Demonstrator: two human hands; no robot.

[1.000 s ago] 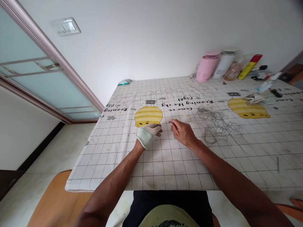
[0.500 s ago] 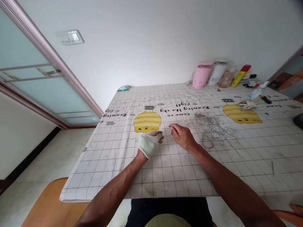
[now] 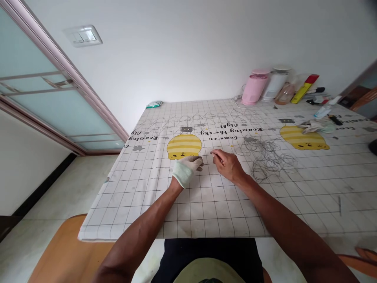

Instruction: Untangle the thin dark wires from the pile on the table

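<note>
Gloved left hand and bare right hand press their fingers together; anything pinched is too fine to make out. The grey wire tangle lies right of them, between the worktop's front and back edges; a black object is cut off.

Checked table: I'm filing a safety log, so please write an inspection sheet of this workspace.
Surface: white checked tablecloth with yellow striped prints.
Work items: loose tangle of thin grey strands, right of the bare right hand.
Clutter: pink cylinder, white cylinder and yellow red-capped container at the back right.
Hands: pale-gloved left hand and right hand, fingers curled; whether either holds a strand is unclear.
Cables: thin white cable beside the pink cylinder.
Surroundings: white wall switch, frosted-glass door at left.
</note>
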